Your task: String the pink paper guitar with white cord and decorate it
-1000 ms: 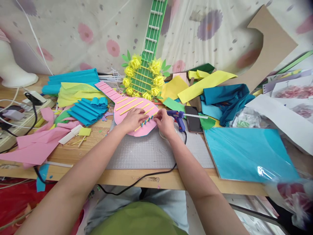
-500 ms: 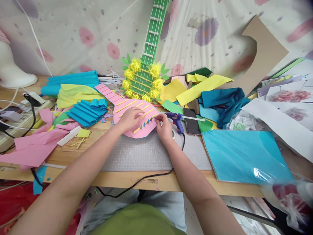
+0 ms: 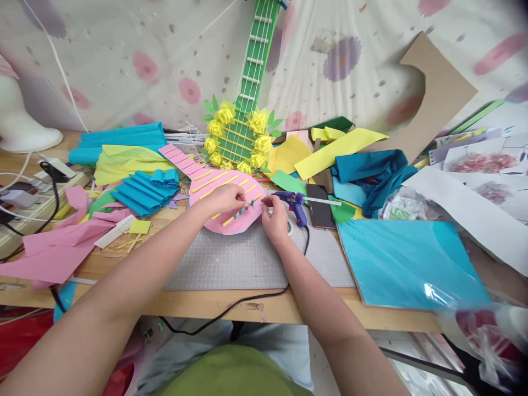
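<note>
A pink paper guitar (image 3: pixel 220 224) lies on a grey cutting mat, with slanting yellow strips across its body and pink bars along its neck. Small blue pegs (image 3: pixel 247 207) stand in a row along the lowest strips. My left hand (image 3: pixel 226 199) reaches over the body, fingers bent together at the pegs; their tips are partly hidden. At the guitar's right edge, my right hand (image 3: pixel 275 219) has its thumb and fingers drawn together. Whatever is between them is too small to make out. Just right of that hand lies a purple hot glue gun (image 3: pixel 297 206) with a glue stick in its back.
Behind stands a green paper guitar (image 3: pixel 252 82) with yellow paper roses. A phone (image 3: pixel 320 206) lies beyond the glue gun, and a blue sheet (image 3: pixel 412 264) at the right. Crumpled pink paper (image 3: pixel 61 242) and a power strip (image 3: pixel 70 184) are left. The glue gun's black cord (image 3: pixel 231 308) crosses the front edge.
My left hand has shifted right and down to the blue pegs, its fingers more bent. My right hand has drawn back slightly from the strip's end to the guitar's edge.
</note>
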Action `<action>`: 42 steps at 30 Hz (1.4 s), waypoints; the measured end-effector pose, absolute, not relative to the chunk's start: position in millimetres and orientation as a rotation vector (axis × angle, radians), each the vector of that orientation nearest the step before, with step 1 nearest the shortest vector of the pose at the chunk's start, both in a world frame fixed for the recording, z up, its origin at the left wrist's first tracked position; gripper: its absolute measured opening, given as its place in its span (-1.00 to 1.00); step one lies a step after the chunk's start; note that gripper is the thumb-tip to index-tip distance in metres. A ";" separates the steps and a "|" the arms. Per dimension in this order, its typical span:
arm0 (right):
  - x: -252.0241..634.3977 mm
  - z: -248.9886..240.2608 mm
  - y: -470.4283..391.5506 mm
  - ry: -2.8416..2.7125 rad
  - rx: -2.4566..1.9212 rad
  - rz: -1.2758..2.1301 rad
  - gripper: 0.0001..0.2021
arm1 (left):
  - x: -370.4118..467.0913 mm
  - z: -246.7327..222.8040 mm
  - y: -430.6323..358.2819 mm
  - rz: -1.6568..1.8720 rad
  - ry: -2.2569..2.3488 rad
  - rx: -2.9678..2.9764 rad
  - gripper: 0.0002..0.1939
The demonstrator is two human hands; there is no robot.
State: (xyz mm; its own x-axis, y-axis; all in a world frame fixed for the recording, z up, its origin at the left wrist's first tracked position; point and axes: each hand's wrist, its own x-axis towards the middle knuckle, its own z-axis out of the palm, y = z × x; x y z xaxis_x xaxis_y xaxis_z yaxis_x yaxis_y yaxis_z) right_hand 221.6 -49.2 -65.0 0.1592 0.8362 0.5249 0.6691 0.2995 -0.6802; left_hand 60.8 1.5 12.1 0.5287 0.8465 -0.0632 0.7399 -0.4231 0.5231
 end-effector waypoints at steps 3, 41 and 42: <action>221.7 -65.1 -49.2 -1.568 -1.442 0.209 -0.87 | 61.6 20.5 5.6 0.160 1.256 2.312 -0.87; 235.2 -60.7 -61.7 -1.690 -1.730 0.229 -0.84 | -57.4 12.7 108.7 -0.370 1.452 2.846 -0.17; 235.2 -61.3 -63.0 -1.695 -1.726 0.222 -0.84 | -56.7 11.9 110.9 -0.385 1.446 2.855 -0.20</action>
State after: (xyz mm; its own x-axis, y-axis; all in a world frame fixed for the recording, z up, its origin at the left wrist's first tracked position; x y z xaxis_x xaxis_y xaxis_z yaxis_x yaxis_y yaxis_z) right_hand 235.2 -63.0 -61.3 0.1300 0.9308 0.3416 0.8111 0.0983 -0.5765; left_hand -56.7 110.9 11.9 0.5698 0.8030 -0.1746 0.7835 -0.5949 -0.1794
